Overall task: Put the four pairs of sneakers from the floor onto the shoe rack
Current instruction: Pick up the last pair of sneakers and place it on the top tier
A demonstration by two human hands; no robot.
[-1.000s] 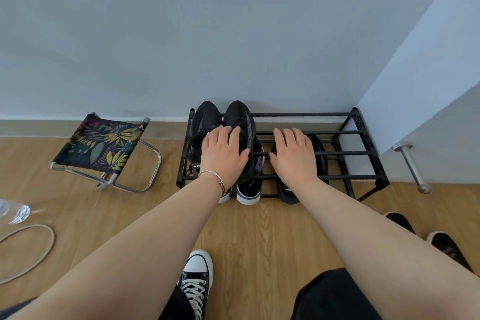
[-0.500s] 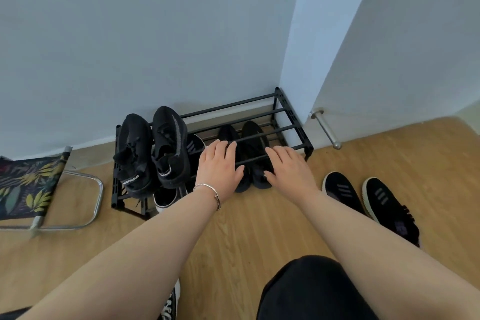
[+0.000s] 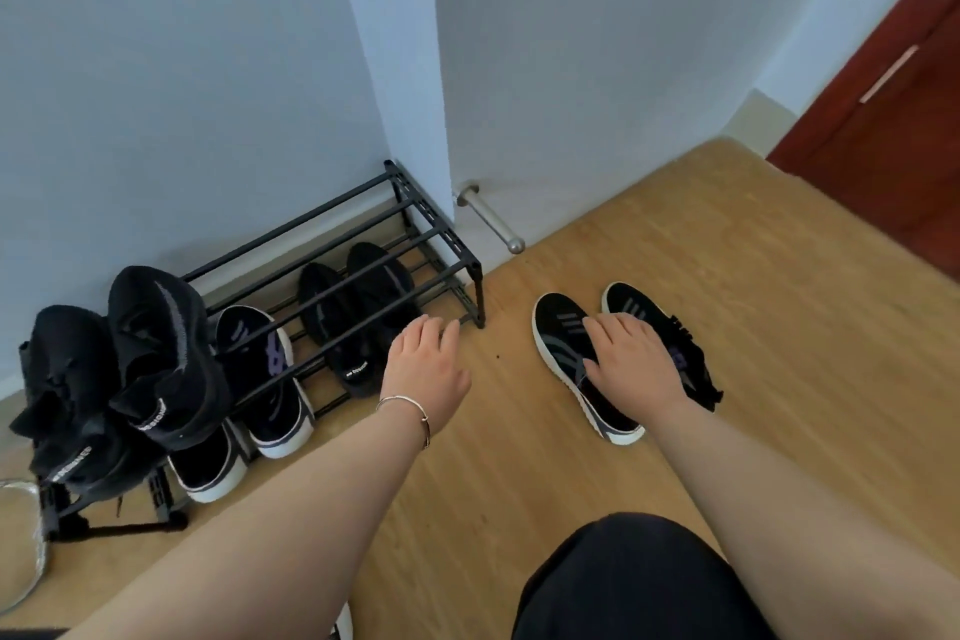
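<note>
- Three pairs sit on the shoe rack (image 3: 457, 244): one black pair (image 3: 124, 379) on the top bars at the left end, a white-soled pair (image 3: 260, 395) below it, and a slim black pair (image 3: 353, 312) on the lower level further right.
- The last pair of sneakers (image 3: 576, 359) is on the floor (image 3: 779, 327), just beside the rack's right end, toes pointing towards the wall — a short carry to the bare top bars, by the look of it.
- Right hand (image 3: 631, 369) is spread flat over both shoes where they meet, probably to gather them in one go. Its grip is wide open, fingers (image 3: 605, 333) resting on the uppers, nothing clasped yet.
- Left hand (image 3: 426, 369) hovers by the rack's front right corner, fingers loosely open, holding nothing.
- A bracelet (image 3: 410, 411) circles the left wrist.
</note>
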